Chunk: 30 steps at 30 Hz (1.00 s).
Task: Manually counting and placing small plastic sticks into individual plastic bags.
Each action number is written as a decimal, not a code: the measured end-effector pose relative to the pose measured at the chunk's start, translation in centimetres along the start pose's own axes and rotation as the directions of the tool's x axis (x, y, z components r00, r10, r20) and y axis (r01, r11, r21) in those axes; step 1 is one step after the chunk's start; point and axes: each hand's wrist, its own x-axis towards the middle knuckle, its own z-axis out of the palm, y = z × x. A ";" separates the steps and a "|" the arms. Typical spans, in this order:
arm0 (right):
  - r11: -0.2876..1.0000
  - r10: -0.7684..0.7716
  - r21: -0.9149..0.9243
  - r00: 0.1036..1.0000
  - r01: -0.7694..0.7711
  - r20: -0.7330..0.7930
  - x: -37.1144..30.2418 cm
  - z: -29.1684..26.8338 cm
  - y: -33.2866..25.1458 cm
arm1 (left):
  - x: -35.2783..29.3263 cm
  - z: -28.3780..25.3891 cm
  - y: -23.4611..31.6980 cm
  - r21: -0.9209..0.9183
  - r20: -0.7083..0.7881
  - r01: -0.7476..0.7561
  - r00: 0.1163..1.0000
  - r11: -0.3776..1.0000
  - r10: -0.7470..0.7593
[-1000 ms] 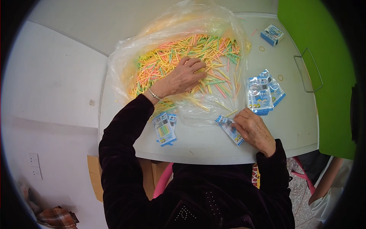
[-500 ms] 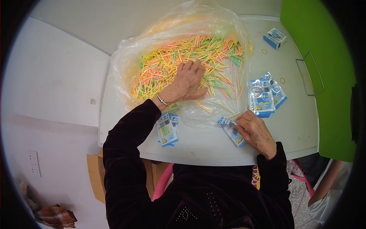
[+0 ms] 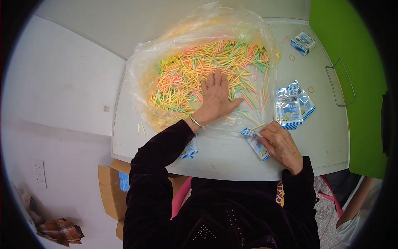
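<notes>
A large clear plastic bag (image 3: 143, 68) lies spread on the table, holding a heap of thin pastel sticks (image 3: 186, 74) in yellow, pink and green. My left hand (image 3: 215, 97) rests palm down over the near part of the heap, fingers stretched out and thumb apart. Close to the bag's near right edge, my right hand (image 3: 282, 143) pinches a small blue-and-white packet (image 3: 253, 143) at its side. Whether sticks are inside that packet I cannot tell. More small packets (image 3: 189, 150) lie by my left forearm, which partly covers them.
Shiny blue-and-white packets (image 3: 289, 106) overlap at the right. Beyond them are a packet bundle (image 3: 303, 43) and rubber bands (image 3: 292, 58). A green panel (image 3: 338, 41) with a wire handle borders the table. A cardboard box (image 3: 112, 191) stands below left; another person's arm (image 3: 355, 203) shows lower right.
My left hand has shifted right and its fingers have spread more. The left forearm now covers more of the packets beside it. My right hand keeps its pinch; the whole view has shifted slightly.
</notes>
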 end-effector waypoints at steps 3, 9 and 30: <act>1.000 -0.011 0.005 1.000 0.011 0.000 -0.2 0.0 0.0 | -0.1 0.2 -1.4 0.056 -0.057 0.036 0.998 0.998 -0.032; 1.000 -0.008 0.005 1.000 0.008 -0.016 -0.5 0.1 0.1 | 0.8 -2.1 -2.6 0.185 0.122 -0.049 0.992 0.981 0.026; 0.998 -0.013 -0.065 0.999 0.016 0.051 0.2 -0.5 -0.3 | 1.8 -3.3 -5.5 -0.100 0.142 -0.008 0.990 0.995 0.022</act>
